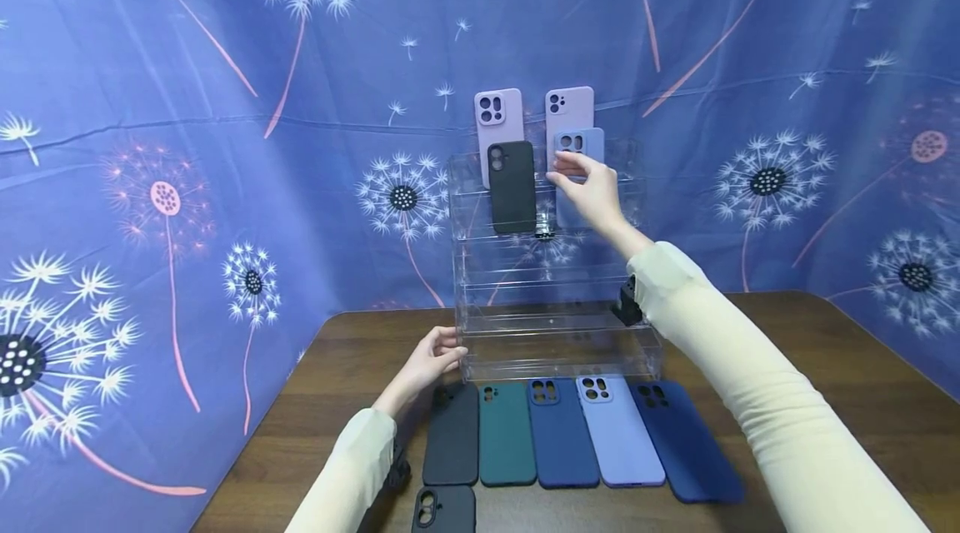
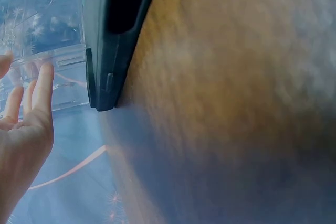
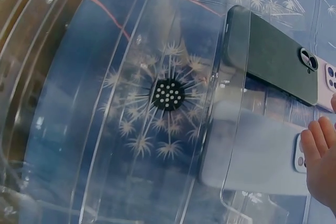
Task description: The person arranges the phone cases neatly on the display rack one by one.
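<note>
Phone case [image 1: 580,151] before dandelion backdrop [image 1: 187,100]

On my feed, both arms wear pale cream long sleeves [image 1: 757,383]; a small black camera unit [image 1: 625,304] is strapped beside each cuff, hands bare.

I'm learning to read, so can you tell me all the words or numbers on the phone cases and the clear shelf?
None: no words, numbers or signs can be read in any view.
The phone cases on the table are plain.
So are the cases in the clear rack, including the light blue case the right hand holds.
</note>
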Available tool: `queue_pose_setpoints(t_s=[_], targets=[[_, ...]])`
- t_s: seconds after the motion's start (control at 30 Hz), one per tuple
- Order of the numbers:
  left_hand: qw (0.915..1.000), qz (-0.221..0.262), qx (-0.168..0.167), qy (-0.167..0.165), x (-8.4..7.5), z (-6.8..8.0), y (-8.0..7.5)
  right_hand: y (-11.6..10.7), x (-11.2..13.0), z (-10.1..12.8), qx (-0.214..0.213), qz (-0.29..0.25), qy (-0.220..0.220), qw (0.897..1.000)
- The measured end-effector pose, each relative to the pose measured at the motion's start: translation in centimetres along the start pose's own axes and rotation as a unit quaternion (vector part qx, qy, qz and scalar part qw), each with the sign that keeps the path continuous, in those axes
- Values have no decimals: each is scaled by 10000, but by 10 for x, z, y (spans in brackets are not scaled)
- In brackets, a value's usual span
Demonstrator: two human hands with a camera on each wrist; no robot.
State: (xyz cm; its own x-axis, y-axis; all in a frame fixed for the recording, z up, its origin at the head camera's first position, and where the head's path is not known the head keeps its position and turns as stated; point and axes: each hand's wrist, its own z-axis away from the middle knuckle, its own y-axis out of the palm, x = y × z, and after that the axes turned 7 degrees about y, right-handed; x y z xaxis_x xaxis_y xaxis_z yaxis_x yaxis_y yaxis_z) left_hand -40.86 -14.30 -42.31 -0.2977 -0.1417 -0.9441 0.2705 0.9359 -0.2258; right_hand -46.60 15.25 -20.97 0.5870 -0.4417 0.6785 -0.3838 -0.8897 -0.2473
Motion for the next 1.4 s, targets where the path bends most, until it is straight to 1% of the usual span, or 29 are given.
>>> queue_pose_setpoints(t_s=[0.13,0.27,0.43,0.57,0.63,0.77,0.87,0.9,1.1,1.23,1.4], targets=[[10000,69,-44,18,2,-1,1,-9,1,6,53,-19,114,9999],[9999,100,-46,-11,0,0,1,-18,0,12,41,27,165,9999],[9998,185,30,-83,-14,6,1,-28,-5,20,44,324,170,9993],[9997,202,34,-110,-22,10,1,-37,-11,29,-11,403,88,9991],[9998,186,22,-93,-22,11,1,-42,-14,34,-58,356,38,9993],[9999,98,-28,-59,-12,8,-1,-51,-21,44,-152,314,66,9994],[9999,16,-94,-59,-4,6,-2,-58,-24,51,-130,389,93,9991],[9999,-7,-120,-57,-3,6,-2,-60,-25,54,-68,447,39,9990],[9998,-72,-195,-18,-2,8,-2,-69,-31,75,224,468,109,9986],[9999,-82,-147,24,-3,8,0,-78,-37,92,282,547,198,9979],[9999,-36,-154,16,-4,5,3,-94,-48,110,218,730,270,9967]])
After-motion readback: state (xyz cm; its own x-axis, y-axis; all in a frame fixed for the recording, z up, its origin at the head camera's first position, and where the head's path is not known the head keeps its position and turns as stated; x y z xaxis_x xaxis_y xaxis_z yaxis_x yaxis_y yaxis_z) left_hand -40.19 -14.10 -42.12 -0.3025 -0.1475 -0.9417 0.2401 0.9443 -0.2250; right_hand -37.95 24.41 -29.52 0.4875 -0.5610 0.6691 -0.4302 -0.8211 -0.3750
